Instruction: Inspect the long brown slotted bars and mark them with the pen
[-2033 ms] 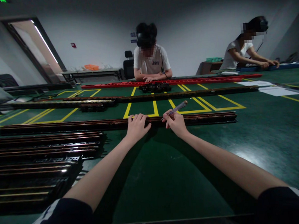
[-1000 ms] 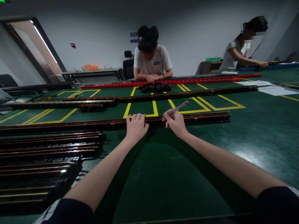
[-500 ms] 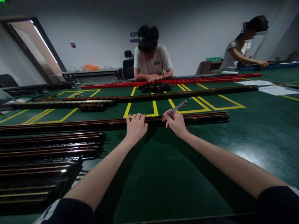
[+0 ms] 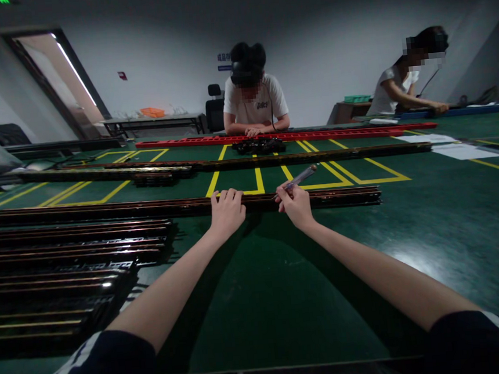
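Observation:
A long, dark, slotted rail bundle with coppery edges lies crosswise on the green table in front of me. My left hand is closed over its middle, fingers curled across the top toward the far side. Just right of that, my right hand grips a slim pen-like tool with a clear greyish handle. The tool is tilted, its handle end pointing up and right, its thin tip down at the rail. Whether the tip touches the rail I cannot tell.
More dark rails are stacked at the left. Beyond lie another long rail, a black heap, red rails and white papers. One person leans on the far edge; another works at the right.
My right hand and the tool have shifted slightly to the right along the rail. The left hand stays in place on it.

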The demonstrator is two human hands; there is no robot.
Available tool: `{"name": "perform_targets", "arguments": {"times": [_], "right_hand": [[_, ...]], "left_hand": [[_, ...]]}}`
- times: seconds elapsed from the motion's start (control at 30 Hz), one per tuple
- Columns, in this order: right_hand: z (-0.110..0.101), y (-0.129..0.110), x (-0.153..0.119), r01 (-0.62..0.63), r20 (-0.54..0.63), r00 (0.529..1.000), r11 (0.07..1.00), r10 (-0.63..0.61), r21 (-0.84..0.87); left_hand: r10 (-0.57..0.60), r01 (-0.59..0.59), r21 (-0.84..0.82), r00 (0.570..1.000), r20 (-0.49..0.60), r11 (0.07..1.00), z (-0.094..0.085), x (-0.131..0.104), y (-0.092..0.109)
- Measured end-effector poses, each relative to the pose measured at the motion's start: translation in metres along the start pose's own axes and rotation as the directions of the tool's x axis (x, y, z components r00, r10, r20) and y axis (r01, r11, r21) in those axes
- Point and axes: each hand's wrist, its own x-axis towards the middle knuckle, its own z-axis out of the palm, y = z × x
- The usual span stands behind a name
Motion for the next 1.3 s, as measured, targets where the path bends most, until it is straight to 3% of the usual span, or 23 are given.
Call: {"name": "perform_targets", "arguments": {"times": [0.47, 0.67, 1.3], "right_hand": [[0.0016, 0.0029, 0.0014, -0.004, 0.097, 0.995, 1.000, 0.001, 0.030], [0.0004, 0.0057, 0.0020, 0.011, 0.130, 0.991, 0.999, -0.018, 0.052], [0.0016, 0.0052, 0.0020, 0.005, 0.112, 0.994, 0.999, -0.011, 0.051]], "left_hand": [[-0.002, 0.002, -0.006, 1.000, 0.001, 1.000, -0.0018, -0.0001, 0.0021], [0.059, -0.053, -0.091, 0.996, 0.061, 0.994, 0.0004, 0.0020, -0.0026], [0.053, -0.051, -0.058, 0.998, 0.027, 0.997, 0.0023, 0.0030, -0.0020]]}}
